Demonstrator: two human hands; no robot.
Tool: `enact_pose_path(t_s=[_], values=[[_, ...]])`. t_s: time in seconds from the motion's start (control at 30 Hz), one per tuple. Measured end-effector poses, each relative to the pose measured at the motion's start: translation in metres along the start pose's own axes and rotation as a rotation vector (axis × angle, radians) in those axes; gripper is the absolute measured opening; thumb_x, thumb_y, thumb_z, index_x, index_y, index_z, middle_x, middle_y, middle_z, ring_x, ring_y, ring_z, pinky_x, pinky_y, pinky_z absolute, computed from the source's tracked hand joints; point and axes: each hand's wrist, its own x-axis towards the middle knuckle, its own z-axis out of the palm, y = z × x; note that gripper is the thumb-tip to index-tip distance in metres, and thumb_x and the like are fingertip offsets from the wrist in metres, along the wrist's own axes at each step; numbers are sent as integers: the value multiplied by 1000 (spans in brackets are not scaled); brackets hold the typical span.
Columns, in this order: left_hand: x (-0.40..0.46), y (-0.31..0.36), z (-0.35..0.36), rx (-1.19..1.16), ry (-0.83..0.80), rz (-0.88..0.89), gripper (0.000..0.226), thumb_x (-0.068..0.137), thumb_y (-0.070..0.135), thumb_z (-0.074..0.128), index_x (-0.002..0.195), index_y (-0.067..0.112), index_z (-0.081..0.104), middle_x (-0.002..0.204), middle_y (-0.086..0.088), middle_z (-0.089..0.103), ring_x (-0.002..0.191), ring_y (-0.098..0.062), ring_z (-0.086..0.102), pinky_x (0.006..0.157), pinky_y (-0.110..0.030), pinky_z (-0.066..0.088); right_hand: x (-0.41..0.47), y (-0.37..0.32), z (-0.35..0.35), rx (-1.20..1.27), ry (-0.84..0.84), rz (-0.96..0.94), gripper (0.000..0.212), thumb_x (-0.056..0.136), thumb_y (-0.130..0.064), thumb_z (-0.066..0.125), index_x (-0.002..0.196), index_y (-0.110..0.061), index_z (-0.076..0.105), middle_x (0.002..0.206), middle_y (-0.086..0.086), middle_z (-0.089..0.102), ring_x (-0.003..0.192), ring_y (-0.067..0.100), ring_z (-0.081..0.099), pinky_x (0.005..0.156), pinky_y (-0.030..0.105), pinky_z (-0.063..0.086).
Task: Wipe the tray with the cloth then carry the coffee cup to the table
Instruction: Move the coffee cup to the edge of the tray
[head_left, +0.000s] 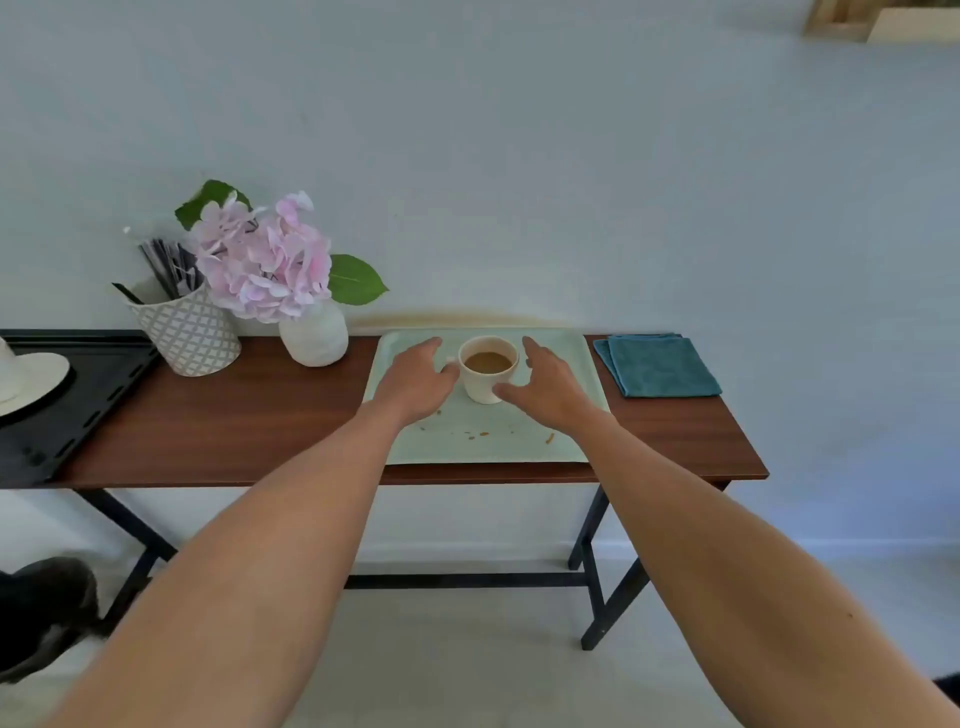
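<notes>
A long brown worktop (249, 415) on black legs was set against a plain pale wall, with a light floor below. A pale green tray (483, 441) lay on it, dotted with small brown crumbs along its near part. The coffee cup (487, 368), full of brown coffee, stood on the far middle of the tray. The left hand (415, 382) and the right hand (545, 387) were held on either side of the cup, fingers spread wide and nothing gripped. A folded blue cloth (658, 366) lay just right of the tray. To the left were seen a white vase of pink flowers (280, 275), a patterned pot (189, 332), and a black tray (72, 395) with a white hat (26, 379).
</notes>
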Motion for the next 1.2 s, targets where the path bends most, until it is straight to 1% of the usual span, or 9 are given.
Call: enact_pose_path(t_s=[0.07, 0.17, 0.23, 0.4, 0.5, 0.6, 0.67, 0.97, 1.2], values=[[4, -3, 5, -83, 32, -32, 63, 100, 37, 55, 156, 16, 37, 159, -6, 42, 115, -16, 59, 97, -28, 39, 3, 0, 4, 50, 8, -9, 88, 79, -42, 82, 149, -14, 38, 140, 8, 55, 127, 26, 52, 91, 32, 40], [9, -13, 17, -121, 59, -37, 57, 100, 30, 58, 152, 12, 45, 152, -8, 51, 130, -21, 55, 103, -31, 42, 7, 5, 13, 107, -4, -3, 71, 75, -42, 85, 132, -22, 50, 128, 1, 61, 118, 23, 55, 95, 41, 49], [12, -17, 22, -166, 90, -30, 48, 100, 25, 58, 146, 10, 53, 143, -8, 59, 129, -23, 57, 100, -28, 43, 9, 7, 16, 169, 11, -6, 67, 73, -41, 87, 128, -24, 52, 122, -5, 63, 116, 19, 57, 95, 39, 50], [19, -27, 31, -270, 197, -19, 29, 99, 19, 63, 127, 14, 70, 115, -3, 72, 100, -11, 66, 70, 0, 42, 12, 9, 21, 366, 48, 36, 85, 69, -38, 93, 141, -27, 50, 125, -13, 64, 115, 7, 60, 95, 30, 49], [23, -30, 34, -357, 230, -15, 20, 97, 18, 67, 116, 17, 75, 102, 0, 75, 89, -11, 70, 56, -7, 50, 14, 10, 23, 423, 60, 35, 78, 67, -35, 95, 133, -30, 54, 119, -14, 67, 112, 3, 63, 95, 31, 52], [26, -32, 35, -424, 225, -19, 14, 96, 18, 68, 105, 24, 77, 94, 3, 76, 85, -16, 74, 68, -31, 63, 15, 12, 25, 447, 78, 31, 77, 65, -33, 96, 132, -28, 56, 120, -12, 68, 112, 6, 64, 96, 36, 55], [26, -33, 34, -445, 228, -13, 16, 94, 17, 69, 97, 32, 75, 92, 4, 76, 82, -14, 75, 77, -40, 63, 16, 12, 26, 440, 92, 27, 79, 65, -35, 96, 133, -27, 56, 121, -11, 68, 113, 8, 63, 96, 39, 55], [43, -42, 6, -424, 290, -3, 20, 96, 20, 70, 113, 14, 78, 96, 0, 76, 84, -15, 74, 85, -43, 60, 42, -14, 34, 484, 119, -24, 77, 63, -40, 96, 130, -29, 59, 117, -18, 69, 107, -3, 63, 87, 23, 53], [64, -61, -15, -443, 344, -26, 19, 97, 14, 67, 112, 13, 78, 93, -3, 77, 85, -20, 74, 87, -46, 59, 76, -34, 58, 526, 108, -33, 80, 62, -39, 97, 131, -26, 59, 117, -15, 69, 108, 0, 64, 91, 30, 56]])
